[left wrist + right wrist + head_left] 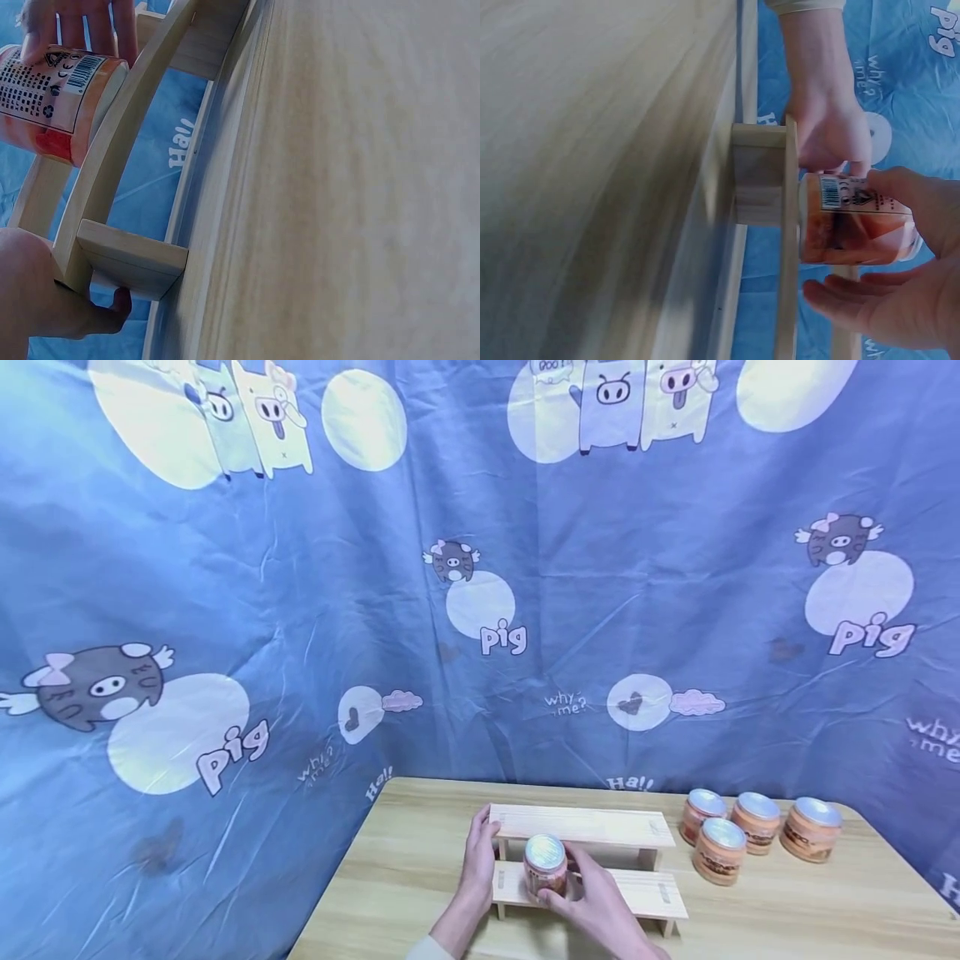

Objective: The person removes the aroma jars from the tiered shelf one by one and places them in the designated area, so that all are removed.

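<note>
A two-tier wooden shelf (pixel 581 827) stands on the table. On its lower tier is an orange jar (pixel 546 867) with a silver lid, upright and near the left end. My right hand (pixel 596 906) holds this jar, thumb on the front and fingers round the right side. A barcode label on the jar (pixel 56 94) shows in the left wrist view. At the shelf's left end, my left hand (pixel 477 864) grips the wood. In the left wrist view, the left hand (pixel 52 300) has a fingertip below the lower board, beside a short leg.
Several matching orange jars (pixel 718 852) with silver lids stand in a group on the table, right of the shelf. The pale wooden table (pixel 405 835) ends at a blue curtain (pixel 375 610) printed with cartoon pigs, which hangs behind and to the left.
</note>
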